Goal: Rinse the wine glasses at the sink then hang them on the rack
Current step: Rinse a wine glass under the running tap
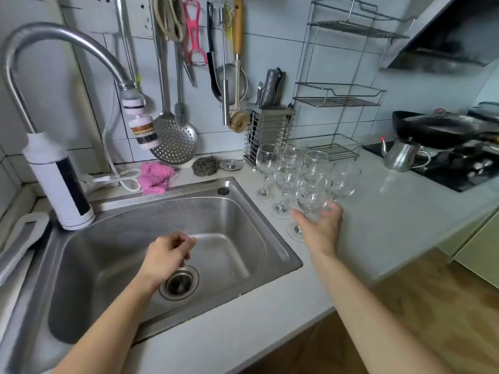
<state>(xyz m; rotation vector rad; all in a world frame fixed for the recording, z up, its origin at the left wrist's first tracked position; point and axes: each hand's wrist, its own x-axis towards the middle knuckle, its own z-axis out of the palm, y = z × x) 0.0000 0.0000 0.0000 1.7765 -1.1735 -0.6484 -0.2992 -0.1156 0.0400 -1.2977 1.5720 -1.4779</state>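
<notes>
Grey-white tabletop runs along a tiled kitchen wall, with a steel sink let into it. Over the basin the left hand hangs just above the drain, its fingers loosely curled and holding nothing. The right hand reaches over the tabletop just right of the sink. Its thumb and fingers are spread wide to either side of the lower bowl of the nearest wine glass — whether skin meets glass I cannot tell, as the edges are blurred. That glass has its foot on the tabletop at the front of a tight cluster of wine glasses, all upright between the sink's right rim and the wall. Behind the cluster a knife block stands against the tiles, and just beside it, further right, rises a tiered wire rack. Along the sink's back rim lie a round sink plug, a steel scourer and a pink cloth. A curved tap arches over the basin from the left, with a filter head on its spout and a white cylinder at its foot. Utensils hang on the wall above — a slotted ladle, a pink peeler and a brush. At the far right a metal kettle and a black pan sit on a dark hob.
</notes>
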